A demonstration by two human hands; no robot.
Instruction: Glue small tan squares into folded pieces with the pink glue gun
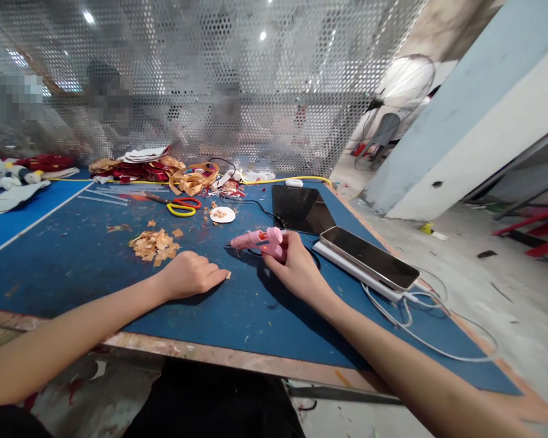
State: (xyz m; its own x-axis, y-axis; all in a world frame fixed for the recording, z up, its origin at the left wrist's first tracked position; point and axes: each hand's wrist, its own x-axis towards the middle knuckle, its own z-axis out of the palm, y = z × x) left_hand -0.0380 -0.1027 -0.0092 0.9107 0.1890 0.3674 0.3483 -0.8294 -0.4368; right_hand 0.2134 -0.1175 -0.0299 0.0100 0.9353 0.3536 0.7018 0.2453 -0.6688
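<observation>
My right hand (296,264) is wrapped round a pink glue gun (262,241), whose nozzle points left just above the blue table. Opposite it, my left hand (194,275) is closed, and at its fingertips shows a tiny tan scrap (229,275). Beyond that hand lies a pile of tan cut pieces (154,246). A white oval disc (222,214) with a few tan bits on it rests farther back. To its left are scissors (183,205) with red and yellow handles.
Clear glue sticks (107,196) lie at the back left, before heaped red and gold material (146,167). A phone (369,258) rests on a white slab with a looped white cable (438,347). Behind it sits a black tablet-like panel (301,208). Perforated metal mesh (256,91) stands behind the table.
</observation>
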